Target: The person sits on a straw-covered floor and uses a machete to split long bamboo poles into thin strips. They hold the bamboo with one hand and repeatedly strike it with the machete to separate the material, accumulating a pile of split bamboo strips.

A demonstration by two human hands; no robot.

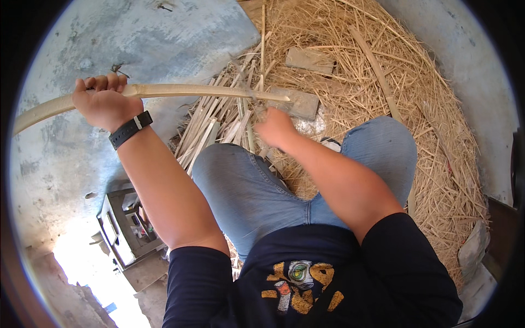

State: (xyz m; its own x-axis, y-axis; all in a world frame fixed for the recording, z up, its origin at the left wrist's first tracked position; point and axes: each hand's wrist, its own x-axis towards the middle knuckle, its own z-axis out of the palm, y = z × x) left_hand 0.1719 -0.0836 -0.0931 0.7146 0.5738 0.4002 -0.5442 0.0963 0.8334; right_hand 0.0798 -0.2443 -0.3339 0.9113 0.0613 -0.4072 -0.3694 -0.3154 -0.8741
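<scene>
A long, pale split bamboo strip (186, 91) stretches across the upper left, curving in the fisheye picture. Raised near the wall, my left hand (106, 106) has its fingers wrapped round the strip; a black watch band circles that wrist. My right hand (275, 128) is closed just below the strip's right end, in front of my knees. From it a thin grey blade-like tool (250, 87), smeared by motion, seems to reach up across the strip. Its handle is hidden in my fist, so its exact kind is unclear. Under the strip's tip lies a flat grey block (303, 105).
Split bamboo strips (203, 127) lie piled left of my knees. Straw-like shavings (350, 82) cover the floor ahead and to the right, with another block (309, 60) and a bamboo length (377, 71) among them. A blue-grey wall (164, 38) and a small wooden cabinet (117, 229) stand left.
</scene>
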